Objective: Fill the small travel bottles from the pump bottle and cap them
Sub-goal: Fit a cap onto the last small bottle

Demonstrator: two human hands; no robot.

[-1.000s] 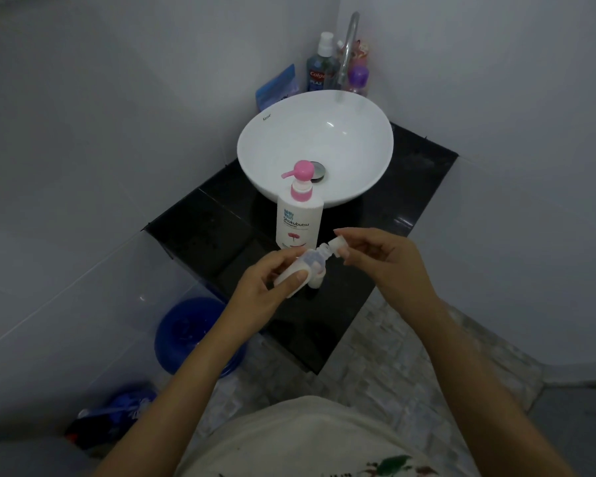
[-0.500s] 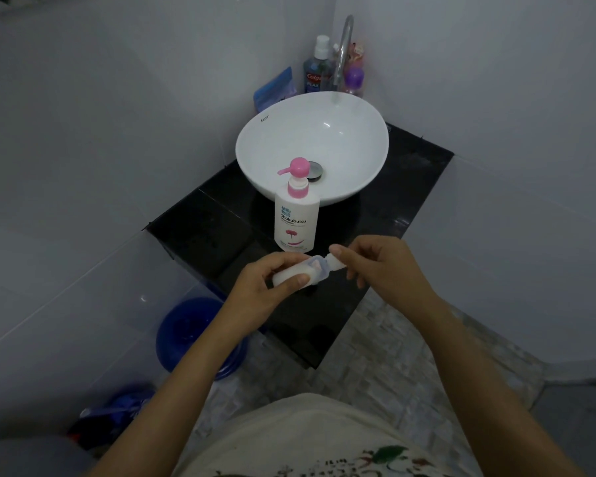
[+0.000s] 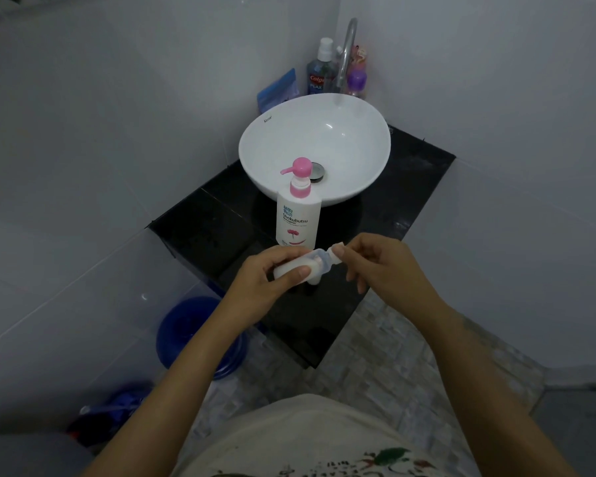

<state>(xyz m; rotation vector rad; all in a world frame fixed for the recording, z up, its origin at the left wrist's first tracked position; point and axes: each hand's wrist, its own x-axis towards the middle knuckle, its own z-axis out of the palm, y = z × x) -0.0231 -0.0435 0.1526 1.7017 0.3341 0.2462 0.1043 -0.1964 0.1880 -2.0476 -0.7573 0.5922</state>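
Travel bottle [image 3: 300, 267] gripped by left hand [image 3: 267, 280], right hand [image 3: 381, 263] pinching cap [image 3: 337, 254].

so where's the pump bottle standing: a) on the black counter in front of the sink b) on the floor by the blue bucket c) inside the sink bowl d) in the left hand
a: the pump bottle stands upright on the black counter, in front of the white sink.

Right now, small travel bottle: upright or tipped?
Tipped. The small travel bottle lies nearly sideways in the left hand, neck toward the right hand, which pinches its cap.
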